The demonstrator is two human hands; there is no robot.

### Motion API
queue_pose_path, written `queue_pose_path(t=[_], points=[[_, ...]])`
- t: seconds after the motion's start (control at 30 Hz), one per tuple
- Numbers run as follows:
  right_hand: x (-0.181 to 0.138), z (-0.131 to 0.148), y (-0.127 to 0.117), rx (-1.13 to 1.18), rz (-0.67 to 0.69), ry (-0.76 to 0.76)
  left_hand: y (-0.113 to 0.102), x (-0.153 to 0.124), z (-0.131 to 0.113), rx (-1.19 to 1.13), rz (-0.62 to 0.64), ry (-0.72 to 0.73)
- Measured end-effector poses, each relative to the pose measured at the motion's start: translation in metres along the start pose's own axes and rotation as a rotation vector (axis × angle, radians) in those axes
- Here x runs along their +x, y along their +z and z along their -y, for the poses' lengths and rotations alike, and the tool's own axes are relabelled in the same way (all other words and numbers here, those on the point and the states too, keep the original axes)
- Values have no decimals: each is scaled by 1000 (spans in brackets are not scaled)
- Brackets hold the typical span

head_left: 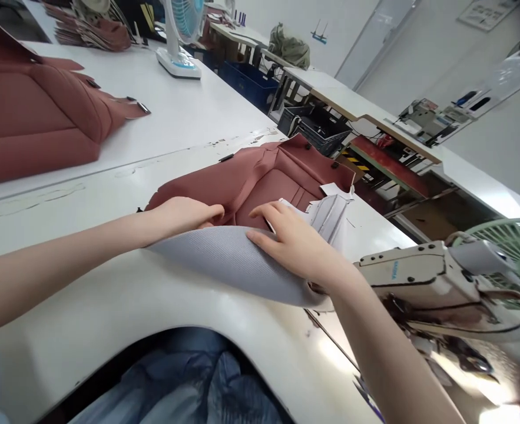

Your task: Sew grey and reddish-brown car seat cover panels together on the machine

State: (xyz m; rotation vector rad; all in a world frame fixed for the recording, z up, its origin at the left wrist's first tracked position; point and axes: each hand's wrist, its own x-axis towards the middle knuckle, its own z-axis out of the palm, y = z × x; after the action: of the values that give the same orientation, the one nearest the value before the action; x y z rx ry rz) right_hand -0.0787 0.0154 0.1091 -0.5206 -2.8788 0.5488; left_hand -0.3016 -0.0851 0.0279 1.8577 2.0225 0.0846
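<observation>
A brown-red seat cover [251,171] lies on the white sewing table, its near edge turned up so that the grey mesh backing [224,259] faces me. My left hand [184,215] is closed on the cover behind the raised edge, with its fingertips partly hidden by the material. Across the same folded edge sits my right hand [290,238], thumb on the grey side and fingers reaching over to the red side. Pale grey strips [330,215] with white pieces stick out beyond my right hand.
A sewing machine [410,277] stands at the right, with a green fan [511,247] behind it. Another red cover [34,118] lies on the left table, near a white fan [178,62]. Crates [315,126] and more worktables [343,97] stand farther back.
</observation>
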Motion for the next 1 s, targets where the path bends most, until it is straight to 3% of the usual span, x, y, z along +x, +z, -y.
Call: queue_pose_path(t=[0.03,0.1,0.17,0.2,0.23,0.3,0.37,0.43,0.5,0.6,0.7,0.77,0.87,0.93,1.0], points=[[1,0,13,-28,31,7,3,-1,5,45,-9,-49],[-10,11,39,44,260,-129,8,-4,12,137,-82,-106],[-27,27,62,239,600,-470,10,-10,17,171,-125,-127],[-32,34,71,304,632,-579,11,-13,19,158,-136,-137],[-33,38,76,344,568,-599,10,-17,22,138,-156,-148],[-21,38,81,492,572,-665,8,-26,31,126,-257,-169],[3,28,83,532,452,-470,3,-36,42,154,-389,-210],[24,21,94,393,242,-224,0,-44,54,174,-438,-287],[29,24,120,221,178,-178,1,-48,59,124,-325,-341],[13,43,173,33,218,-394,14,-49,48,34,-2,-283],[-6,61,209,-93,206,-406,32,-49,29,123,74,-272],[-11,66,214,-105,190,-383,38,-50,29,199,20,-322],[-10,64,204,-79,153,-360,38,-54,49,164,-93,-418],[-10,62,196,-72,163,-345,35,-57,65,-62,-230,-464],[-10,61,189,-83,201,-355,34,-60,73,-460,-371,-458]])
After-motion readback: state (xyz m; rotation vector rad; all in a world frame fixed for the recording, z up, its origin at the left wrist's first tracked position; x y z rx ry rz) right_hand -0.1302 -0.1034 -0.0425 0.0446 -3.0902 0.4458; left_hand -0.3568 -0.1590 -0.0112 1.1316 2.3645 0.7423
